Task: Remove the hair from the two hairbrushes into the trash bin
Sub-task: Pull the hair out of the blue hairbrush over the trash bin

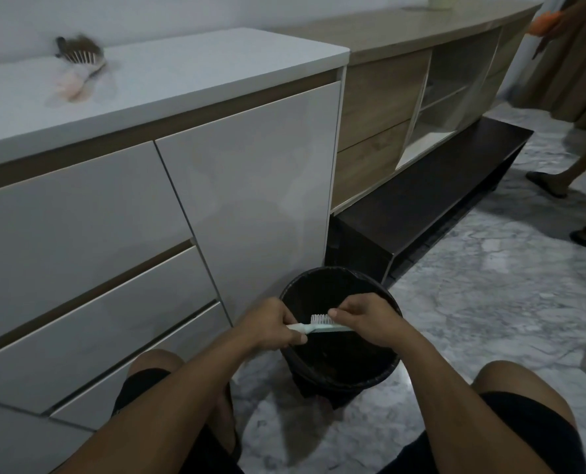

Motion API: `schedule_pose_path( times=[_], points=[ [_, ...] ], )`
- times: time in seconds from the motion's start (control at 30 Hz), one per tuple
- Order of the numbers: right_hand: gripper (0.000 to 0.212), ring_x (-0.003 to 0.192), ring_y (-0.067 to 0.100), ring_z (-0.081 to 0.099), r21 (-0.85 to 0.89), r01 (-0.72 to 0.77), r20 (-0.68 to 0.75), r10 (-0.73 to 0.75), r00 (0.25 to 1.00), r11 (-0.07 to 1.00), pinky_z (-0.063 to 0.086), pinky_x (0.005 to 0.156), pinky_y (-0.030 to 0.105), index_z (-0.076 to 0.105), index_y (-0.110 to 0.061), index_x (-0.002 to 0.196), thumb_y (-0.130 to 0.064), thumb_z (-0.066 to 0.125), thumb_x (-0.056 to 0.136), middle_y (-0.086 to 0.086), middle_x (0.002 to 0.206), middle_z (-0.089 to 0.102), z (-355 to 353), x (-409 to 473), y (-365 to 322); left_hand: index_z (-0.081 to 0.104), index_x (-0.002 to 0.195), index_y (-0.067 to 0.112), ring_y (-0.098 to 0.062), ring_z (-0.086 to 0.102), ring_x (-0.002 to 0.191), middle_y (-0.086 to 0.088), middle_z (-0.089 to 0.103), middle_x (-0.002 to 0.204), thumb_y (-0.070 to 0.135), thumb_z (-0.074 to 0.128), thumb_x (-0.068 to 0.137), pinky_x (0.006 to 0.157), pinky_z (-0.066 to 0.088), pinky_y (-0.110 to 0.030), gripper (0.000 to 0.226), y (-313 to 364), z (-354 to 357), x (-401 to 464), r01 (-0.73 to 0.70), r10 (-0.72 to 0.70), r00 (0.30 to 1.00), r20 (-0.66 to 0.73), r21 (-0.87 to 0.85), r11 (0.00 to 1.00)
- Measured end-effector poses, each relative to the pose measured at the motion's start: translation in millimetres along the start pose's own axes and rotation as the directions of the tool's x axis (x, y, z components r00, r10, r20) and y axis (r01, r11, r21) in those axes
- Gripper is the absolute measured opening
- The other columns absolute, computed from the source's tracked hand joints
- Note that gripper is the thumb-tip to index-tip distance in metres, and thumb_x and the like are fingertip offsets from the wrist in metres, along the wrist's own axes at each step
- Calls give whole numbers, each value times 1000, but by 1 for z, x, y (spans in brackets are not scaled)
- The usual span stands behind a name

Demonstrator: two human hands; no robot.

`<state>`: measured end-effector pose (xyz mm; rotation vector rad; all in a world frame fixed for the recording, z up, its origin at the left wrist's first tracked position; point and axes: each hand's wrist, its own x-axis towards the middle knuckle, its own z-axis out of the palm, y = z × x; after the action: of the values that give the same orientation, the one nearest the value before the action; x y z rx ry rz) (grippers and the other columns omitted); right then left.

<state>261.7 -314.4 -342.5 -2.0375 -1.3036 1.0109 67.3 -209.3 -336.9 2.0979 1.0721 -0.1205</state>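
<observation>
The white brush (322,326) lies level above the bin (339,336), long axis left to right. The left hand (273,326) grips its handle; the right hand (363,319) pinches at the bristles. The second brush (81,56), full of hair, lies on the desk (188,70), far up-left from the bin, nearer the left hand.

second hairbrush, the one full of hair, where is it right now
In the head view, the hair-clogged hairbrush lies at upper left on the white cabinet top, near the wall, well away from the trash bin on the floor and both hands.

The single head-worn camera looks forward and steeply down, close over the hands, with cabinets (147,186) left and floor (490,302) right.
</observation>
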Motion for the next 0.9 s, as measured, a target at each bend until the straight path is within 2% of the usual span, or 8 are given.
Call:
schedule_pose_path(
  times=[0.13, 0.23, 0.3, 0.4, 0.5, 0.77, 0.83, 0.9],
  points=[
    [27, 93, 7, 62, -49, 65, 97, -60, 994, 997, 50, 83, 29, 73, -31, 110, -43, 54, 94, -10, 103, 71, 9, 0, -5, 78, 98, 17, -11, 64, 69, 2, 72, 81, 35, 78, 74, 58, 45, -24, 30, 4, 1, 1, -16, 17, 1000, -10, 95, 995],
    [21, 83, 0, 65, -39, 77, 55, -75, 996, 996, 51, 76, 23, 76, -33, 102, -41, 65, 87, -16, 91, 75, 13, 0, -5, 77, 99, 12, -6, 55, 59, -1, 68, 78, 32, 77, 76, 50, 36, -18, 30, 7, 3, 0, -36, 35, 999, 9, 133, 990],
    [15, 81, -2, 65, 1, 85, -23, -85, 996, 996, 53, 79, 23, 78, -30, 96, -35, 70, 85, -17, 85, 74, 14, 0, -5, 76, 97, 8, -3, 54, 49, -6, 71, 75, 29, 76, 79, 47, 38, -16, 28, 7, 6, 0, -22, 19, 998, 52, 54, 998],
    [27, 100, 0, 61, 21, 109, -62, -107, 992, 994, 48, 89, 25, 76, -32, 100, -38, 80, 74, -16, 103, 70, 13, -2, -5, 71, 92, 7, -9, 59, 41, -9, 73, 70, 28, 69, 87, 41, 43, -21, 22, 6, 9, -1, 47, -26, 987, 160, -127, 991],
    [38, 105, 5, 55, -43, 108, -120, -112, 986, 993, 42, 81, 18, 74, -28, 102, -34, 86, 67, -12, 110, 64, 14, -4, -6, 67, 85, 15, -15, 60, 39, -5, 70, 60, 30, 63, 91, 38, 43, -22, 16, 6, 9, -2, 74, -28, 980, 195, -236, 969],
    [20, 96, 6, 61, 63, 39, -156, -29, 987, 997, 45, 74, 18, 79, -25, 87, -31, 85, 69, -10, 97, 71, 21, -2, 2, 69, 74, 20, -14, 53, 37, -3, 63, 53, 29, 63, 89, 39, 42, -23, 19, 11, 8, -7, 12, 23, 982, 188, -184, 983],
    [19, 103, 6, 59, 97, 61, -163, -45, 986, 993, 43, 78, 15, 79, -23, 91, -27, 82, 73, -11, 103, 70, 22, -1, 4, 68, 69, 21, -14, 51, 37, -4, 62, 52, 30, 63, 89, 38, 40, -22, 22, 9, 9, -7, 14, 23, 984, 175, -203, 979],
    [19, 119, 6, 49, 133, 81, -152, -60, 987, 988, 39, 95, 21, 79, -24, 96, -22, 80, 77, -8, 119, 69, 21, 1, 7, 69, 69, 20, -13, 50, 35, -4, 61, 51, 30, 63, 90, 38, 38, -22, 24, 8, 10, -8, 26, 15, 985, 172, -233, 972]
  ],
)
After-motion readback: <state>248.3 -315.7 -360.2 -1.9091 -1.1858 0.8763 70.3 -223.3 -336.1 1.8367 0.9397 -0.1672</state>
